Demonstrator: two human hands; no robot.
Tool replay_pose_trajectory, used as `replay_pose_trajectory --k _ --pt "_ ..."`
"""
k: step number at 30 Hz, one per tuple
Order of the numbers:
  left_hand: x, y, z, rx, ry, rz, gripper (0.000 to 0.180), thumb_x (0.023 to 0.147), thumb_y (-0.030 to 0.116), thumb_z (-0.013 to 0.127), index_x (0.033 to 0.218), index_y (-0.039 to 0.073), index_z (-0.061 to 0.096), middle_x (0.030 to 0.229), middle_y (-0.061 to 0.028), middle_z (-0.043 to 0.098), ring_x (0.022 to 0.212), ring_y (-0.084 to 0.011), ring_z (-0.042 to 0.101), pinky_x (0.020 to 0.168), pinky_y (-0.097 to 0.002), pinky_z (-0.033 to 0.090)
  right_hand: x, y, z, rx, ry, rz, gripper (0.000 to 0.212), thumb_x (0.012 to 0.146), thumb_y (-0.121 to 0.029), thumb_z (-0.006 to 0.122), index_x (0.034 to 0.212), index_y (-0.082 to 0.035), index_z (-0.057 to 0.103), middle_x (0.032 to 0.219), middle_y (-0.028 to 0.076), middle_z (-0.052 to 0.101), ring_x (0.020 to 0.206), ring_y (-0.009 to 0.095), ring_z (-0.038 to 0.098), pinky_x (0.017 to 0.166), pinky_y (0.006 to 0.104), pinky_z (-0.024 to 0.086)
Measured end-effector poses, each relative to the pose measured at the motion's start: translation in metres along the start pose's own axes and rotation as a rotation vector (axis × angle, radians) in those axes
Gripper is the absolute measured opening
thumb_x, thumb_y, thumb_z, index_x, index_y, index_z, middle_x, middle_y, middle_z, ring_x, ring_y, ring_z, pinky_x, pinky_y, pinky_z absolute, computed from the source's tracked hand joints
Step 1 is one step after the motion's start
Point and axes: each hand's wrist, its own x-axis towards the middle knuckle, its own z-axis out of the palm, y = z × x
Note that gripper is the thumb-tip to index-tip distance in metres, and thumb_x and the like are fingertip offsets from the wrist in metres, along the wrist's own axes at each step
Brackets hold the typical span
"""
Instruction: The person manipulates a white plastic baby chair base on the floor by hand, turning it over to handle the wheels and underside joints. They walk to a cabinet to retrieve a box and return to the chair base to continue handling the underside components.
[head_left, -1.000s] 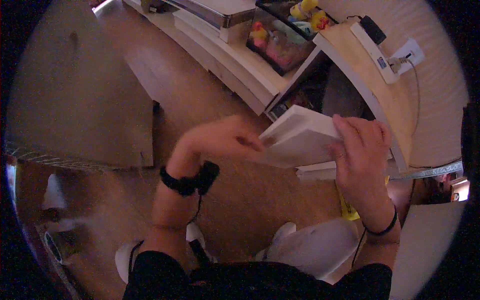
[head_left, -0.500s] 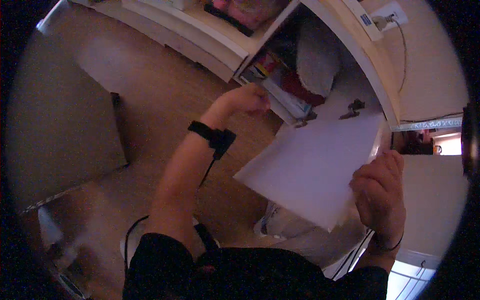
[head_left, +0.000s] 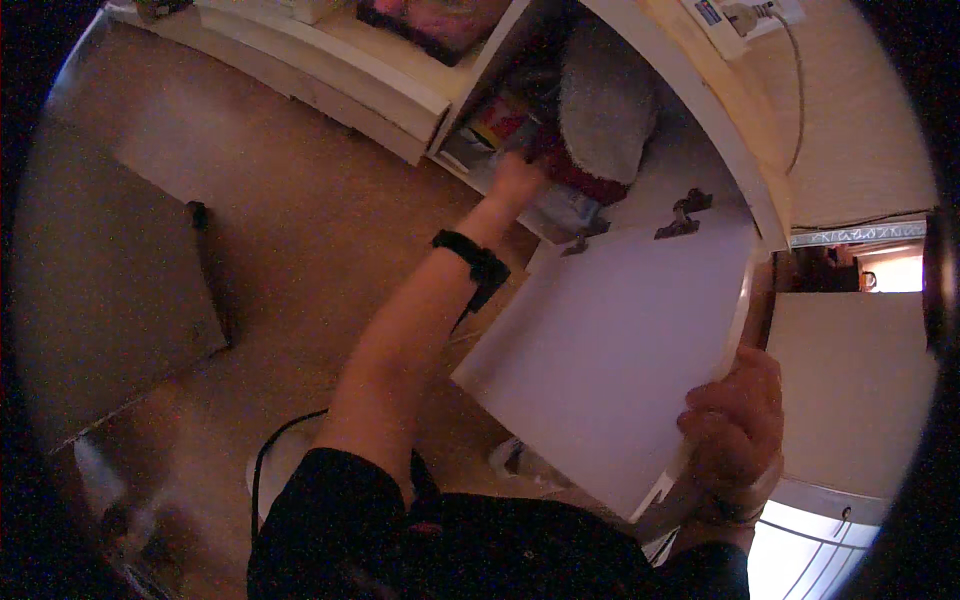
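While right hand grips door at free edge — stiff, light panel, swings easily — left hand reaches into cabinet; grip unclear.

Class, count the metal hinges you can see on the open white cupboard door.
2: one hinge near the door's upper right corner, the other hinge further left along the same edge. More may be hidden.
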Motion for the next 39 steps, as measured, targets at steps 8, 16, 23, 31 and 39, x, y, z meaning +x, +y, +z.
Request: replay_pose_trajectory --k 8,16,23,31,39 --pt "0.006 -0.043 0.025 0.079 0.379 -0.135 0.057 0.078 0.035 0.068 0.111 -0.01 0.052 0.107 -0.0236 0.059 0.101 -0.0376 0.057 0.082 -0.0393 0.048 0.01 -0.002 0.005 -0.018 -0.003 -0.002 0.018 0.055 -0.012 0.067 0.061 -0.015 0.051 0.066 0.0 0.056 0.068 0.019 0.055 0.09 0.0508 0.042" --pt "-0.029 -0.007 0.0 -1.087 -0.119 -0.597 0.061 0.078 0.039 0.069 0.124 0.004 0.046 0.112 -0.0075 0.057 0.1 -0.0217 0.055 0.079 -0.0392 0.047 0.006 -0.003 0.001 0.002 -0.004 -0.028 0.017 0.058 -0.015 0.068 0.061 -0.017 0.051 0.067 -0.001 0.055 0.07 0.018 0.055 0.091 0.0502 0.042" --pt "-0.04 0.019 -0.021 -1.128 -0.193 -0.435 0.053 0.078 0.038 0.069 0.116 0.005 0.051 0.105 -0.0059 0.057 0.092 -0.0226 0.055 0.073 -0.0415 0.045 0.005 -0.007 0.0 0.026 -0.028 -0.052 0.017 0.06 -0.015 0.067 0.066 -0.017 0.051 0.067 -0.001 0.054 0.07 0.018 0.054 0.091 0.05 0.043" --pt "-0.038 0.007 -0.02 -0.844 0.031 -0.436 0.05 0.072 0.027 0.073 0.106 -0.005 0.054 0.098 -0.0104 0.059 0.08 -0.0231 0.057 0.063 -0.036 0.047 0.004 0.001 0.002 0.021 -0.021 -0.097 0.016 0.059 -0.015 0.067 0.061 -0.016 0.051 0.066 0.0 0.055 0.069 0.018 0.056 0.092 0.0505 0.043" --pt "-0.056 0.046 -0.052 -0.825 0.028 -0.5 0.045 0.069 0.024 0.072 0.097 -0.007 0.057 0.088 -0.0132 0.06 0.069 -0.0235 0.057 0.058 -0.0394 0.048 0.009 0.003 0.005 0.031 -0.004 -0.152 0.011 0.061 -0.019 0.065 0.062 -0.015 0.055 0.067 0.001 0.057 0.07 0.019 0.056 0.091 0.0506 0.043"
